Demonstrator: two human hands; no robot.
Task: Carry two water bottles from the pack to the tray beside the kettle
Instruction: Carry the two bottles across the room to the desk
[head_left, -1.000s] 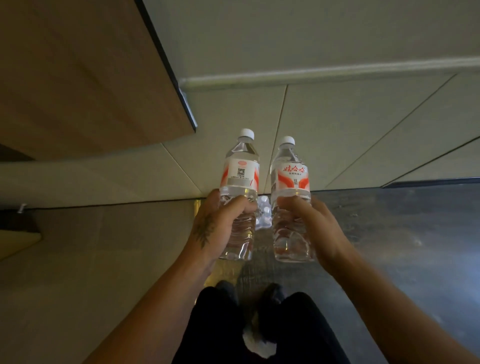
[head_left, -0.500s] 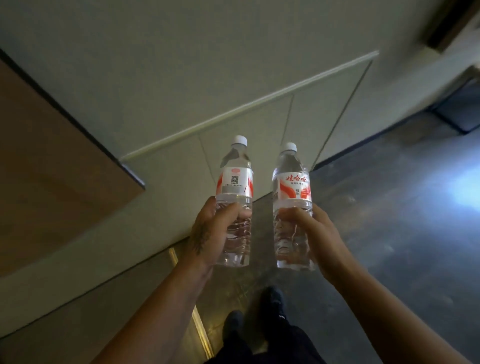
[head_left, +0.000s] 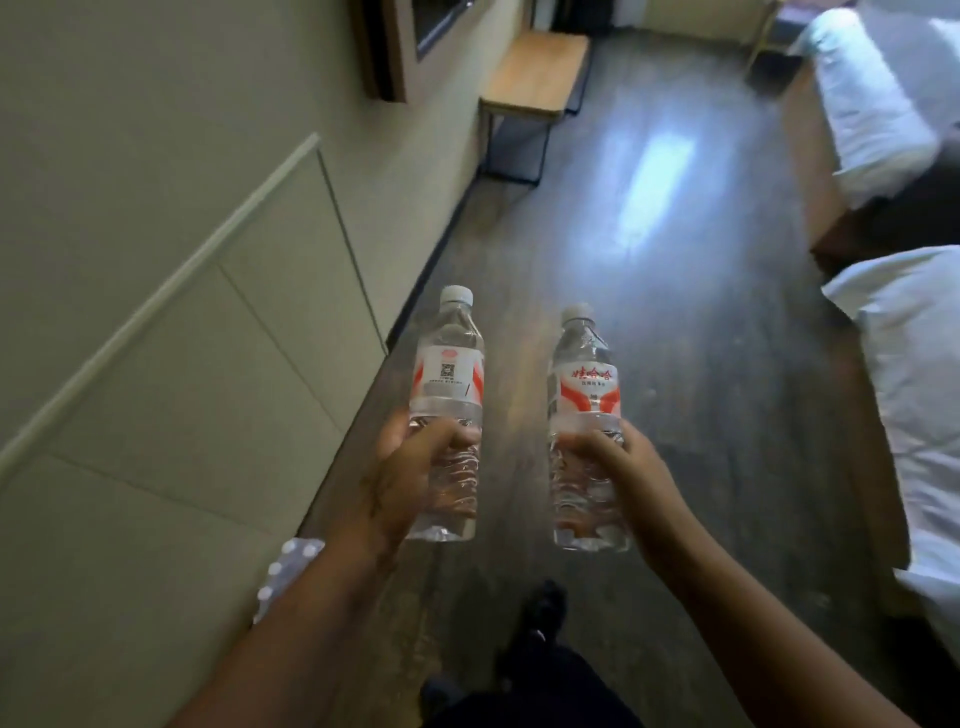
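Two clear water bottles with white caps and red-and-white labels are held upright in front of me, above the dark floor. My left hand (head_left: 410, 473) is wrapped around the lower body of the left bottle (head_left: 449, 364). My right hand (head_left: 623, 467) grips the lower body of the right bottle (head_left: 584, 384). The bottles are apart, about a hand's width between them. The bottle pack (head_left: 283, 577) shows only as a strip of white caps behind my left forearm. No tray or kettle is in view.
A pale panelled wall (head_left: 182, 312) runs along the left. A wooden bench with black legs (head_left: 535, 73) stands against it further ahead. Two beds with white bedding (head_left: 914, 364) line the right side. Dark floor (head_left: 675, 291) stretches between them. My feet show at the bottom.
The view has swung right from the wall and cabinet toward the room; the bench and beds have come into sight. Both bottles stay in my hands, now held slightly farther apart.
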